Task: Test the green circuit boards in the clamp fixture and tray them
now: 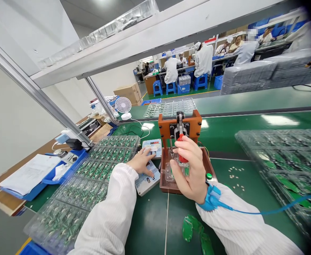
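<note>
My right hand [190, 164] has its fingers curled over the red handle [182, 150] of a toggle clamp, with the thumb held lower and to the left. The clamp is mounted on an orange test fixture [164, 128] that rises from a brown tray-like base. Below the handle sits a clear plate [168, 173] with some green board showing, partly hidden by my hand. My left hand [142, 162] lies with fingers spread over two light-grey instrument boxes. The rear box [156, 144] has a lit red display; the front box [148, 180] lies tilted. A green button [209, 175] is beside my right wrist.
Clear trays of small green circuit boards [98, 166] extend along the left. More trays [285, 156] stand at right. Loose green boards [188, 228] and small pale pieces [236, 173] lie on the bench. A blue wrist-strap cord [267, 211] runs rightward. A white fan [123, 105] stands behind.
</note>
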Available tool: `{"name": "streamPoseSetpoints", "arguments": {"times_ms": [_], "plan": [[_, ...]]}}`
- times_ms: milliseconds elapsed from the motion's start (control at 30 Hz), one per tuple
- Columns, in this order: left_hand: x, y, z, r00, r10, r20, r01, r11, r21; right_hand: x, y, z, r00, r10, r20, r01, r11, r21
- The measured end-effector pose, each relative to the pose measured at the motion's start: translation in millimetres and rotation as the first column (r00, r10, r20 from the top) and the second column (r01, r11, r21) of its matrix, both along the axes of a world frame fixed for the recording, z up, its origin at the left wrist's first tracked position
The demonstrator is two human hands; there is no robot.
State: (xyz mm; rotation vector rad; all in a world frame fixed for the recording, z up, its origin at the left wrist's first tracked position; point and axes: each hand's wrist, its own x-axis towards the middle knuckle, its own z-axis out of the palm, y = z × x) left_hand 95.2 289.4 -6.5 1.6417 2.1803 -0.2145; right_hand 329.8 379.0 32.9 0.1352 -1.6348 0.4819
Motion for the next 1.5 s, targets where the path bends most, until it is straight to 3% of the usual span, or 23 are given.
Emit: {"name": "streamPoseSetpoints", "arguments": {"times_ms": [233,333,900,1233,1367,1500], "plan": [[-2.4,-7.9,10.7,0.997,0.069,0.042,-0.071,0.997,0.042,0.7,0.0,0.7,1.0,-0.009,0.011,0.009,1.0,0.006],[-7.9,-12.3,14.9,0.994,0.105,0.041,-0.105,0.995,0.001,1.1,0.1,-0.1,1.0,-0.024,0.019,0.024,1.0,0.005],[-12.9,-9.5,7.3,0.997,0.064,0.041,-0.058,0.991,-0.121,3.9,-0.7,0.8,0.998,-0.048,0.048,0.047,0.999,0.003],[-8.3,-4.9,3.9,0.998,0.069,0.003,-0.069,0.991,-0.113,3.5,-0.9,-1.5,0.999,-0.03,0.045,0.031,0.999,-0.016],[5.2,-10.2,22.6,0.994,0.107,-0.027,-0.109,0.991,-0.077,3.6,-1.1,-1.6,0.998,-0.031,0.054,0.032,0.999,-0.017],[57.1,-30.4,63.4,0.98,0.197,0.014,-0.196,0.962,0.192,3.1,-1.6,-2.0,0.999,-0.018,0.051,0.018,1.0,-0.006]]}}
